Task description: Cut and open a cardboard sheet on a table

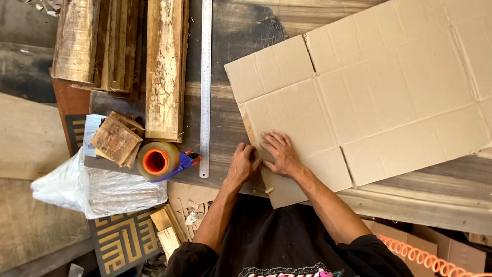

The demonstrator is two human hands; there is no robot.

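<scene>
A large flattened cardboard box (379,87) lies across a dark wooden workbench (225,113). My right hand (279,154) rests flat on the cardboard near its left edge, fingers spread. My left hand (241,164) sits right beside it at the cardboard's folded edge strip, fingers curled on that edge. A brown tape roll in a dispenser (160,160) with an orange core and blue handle lies to the left of my left hand.
A long steel ruler (206,87) lies upright on the bench. Rough wooden planks (164,66) and small wood blocks (117,139) are at the left. A clear plastic bag (92,190), a patterned panel (123,241) and an orange coiled hose (425,256) sit below.
</scene>
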